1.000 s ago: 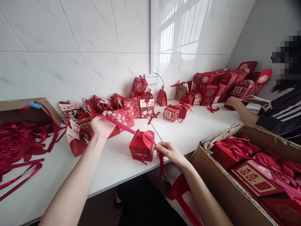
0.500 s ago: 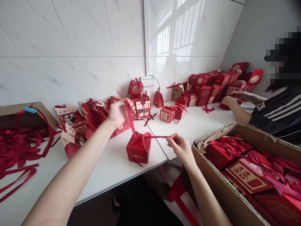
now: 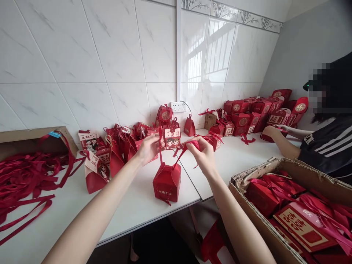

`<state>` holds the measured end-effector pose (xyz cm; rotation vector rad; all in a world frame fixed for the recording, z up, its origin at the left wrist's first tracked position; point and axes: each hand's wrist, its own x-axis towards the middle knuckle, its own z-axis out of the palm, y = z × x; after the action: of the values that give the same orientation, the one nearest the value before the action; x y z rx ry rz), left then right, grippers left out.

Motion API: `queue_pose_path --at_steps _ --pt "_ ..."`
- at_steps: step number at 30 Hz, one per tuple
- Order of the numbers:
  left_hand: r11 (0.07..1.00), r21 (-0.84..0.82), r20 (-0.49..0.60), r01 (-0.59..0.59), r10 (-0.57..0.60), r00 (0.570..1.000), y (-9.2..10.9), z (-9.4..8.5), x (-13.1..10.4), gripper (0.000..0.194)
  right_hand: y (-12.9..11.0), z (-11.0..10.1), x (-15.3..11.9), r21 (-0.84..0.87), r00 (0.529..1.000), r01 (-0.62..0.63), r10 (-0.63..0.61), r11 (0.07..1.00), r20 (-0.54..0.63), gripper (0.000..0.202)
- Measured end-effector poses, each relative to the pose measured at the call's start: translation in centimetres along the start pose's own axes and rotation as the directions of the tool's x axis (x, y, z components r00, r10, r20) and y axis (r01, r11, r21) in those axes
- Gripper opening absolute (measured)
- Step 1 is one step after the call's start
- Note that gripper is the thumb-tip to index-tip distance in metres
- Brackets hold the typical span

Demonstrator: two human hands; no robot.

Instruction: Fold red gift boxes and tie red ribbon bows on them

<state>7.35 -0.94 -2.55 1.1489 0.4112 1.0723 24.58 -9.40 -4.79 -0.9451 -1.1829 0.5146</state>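
Note:
A small red gift box (image 3: 167,185) stands upright on the white table, near its front edge, with gold lettering and a cord on its front. Red ribbon (image 3: 161,154) comes out of the holes in its top flaps. My left hand (image 3: 150,146) pinches one end of that ribbon above the box's left side. The other end is gripped by my right hand (image 3: 202,152), fingers closed, up and to the right of the box. Both ribbon lengths rise from the flaps towards my hands.
Loose red ribbons (image 3: 30,172) spill from a carton at left. Red gift bags (image 3: 121,146) line the wall. An open cardboard box (image 3: 233,187) of red boxes stands at right. Behind it a co-worker's hand (image 3: 271,132) handles a red box beside stacked boxes (image 3: 243,119). A red stool (image 3: 211,242) is below.
My right hand has risen and moved inward, so its ribbon end now slants up instead of running sideways. My left hand is lower relative to the box. The view has tilted upward.

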Motion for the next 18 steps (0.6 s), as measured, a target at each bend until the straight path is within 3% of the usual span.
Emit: queue_pose_path --at_steps 4,9,18 --pt "1.000 -0.016 0.003 -0.015 0.015 1.000 0.3 0.2 -0.2 0.005 0.4 1.9 1.7 0.308 0.974 -0.197 0.149 0.931 0.171 0.029" --pt "0.998 -0.035 0.009 -0.046 0.047 0.999 0.8 0.5 -0.8 0.008 0.7 3.8 2.5 0.393 0.959 -0.265 0.198 0.881 0.202 0.056" --pt "0.988 -0.068 -0.046 -0.136 0.133 0.990 3.7 -1.4 -3.4 0.008 1.0 5.6 2.7 0.490 0.932 -0.316 0.167 0.813 0.323 0.045"
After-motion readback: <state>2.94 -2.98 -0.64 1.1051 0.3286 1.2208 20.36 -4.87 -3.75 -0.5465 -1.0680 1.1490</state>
